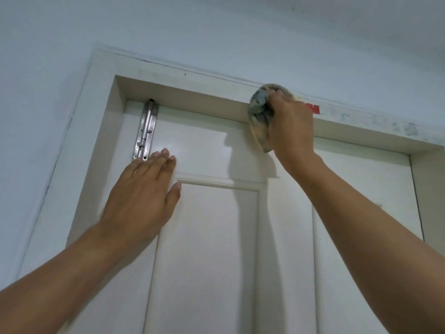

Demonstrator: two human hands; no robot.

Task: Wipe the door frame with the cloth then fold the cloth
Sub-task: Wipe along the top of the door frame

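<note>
The white door frame [183, 75] runs across the top of the view and down the left side. My right hand [291, 126] grips a bunched grey-blue and yellow cloth [260, 112] and holds it against the frame's top bar, right of centre. Part of the cloth hangs down over the upper edge of the door. My left hand [144, 194] lies flat with straight fingers on the white door [209, 237], just below the bolt.
A steel slide bolt [145, 132] is screwed to the door's upper left corner. A red sticker [313, 108] shows on the frame just right of my right hand. Grey smudges [385, 124] mark the frame's top bar farther right. Pale wall surrounds the frame.
</note>
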